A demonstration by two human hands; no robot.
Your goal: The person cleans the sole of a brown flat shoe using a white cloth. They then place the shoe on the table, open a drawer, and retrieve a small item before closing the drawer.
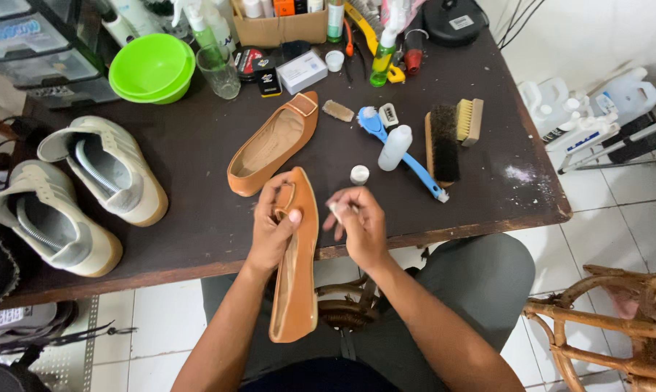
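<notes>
My left hand (271,231) grips a tan flat shoe (296,283) near its toe, thumb pressed on the buckle strap. The shoe's heel points toward me over the table's front edge. My right hand (357,221) is beside the shoe, fingers pinched on a small white piece held near the toe. The matching tan flat shoe (270,145) lies on the dark wooden table (197,218) just beyond. A white bottle (395,148) lies on a blue-handled brush (408,156), with a white cap (359,174) nearby.
Two grey-and-white sneakers (88,185) rest at the table's left. A green bowl (152,67), a glass (218,70), spray bottles, a cardboard box (279,29) and two wooden brushes (451,138) crowd the far side. A rattan chair (611,319) stands at the right, white jugs (589,116) beyond.
</notes>
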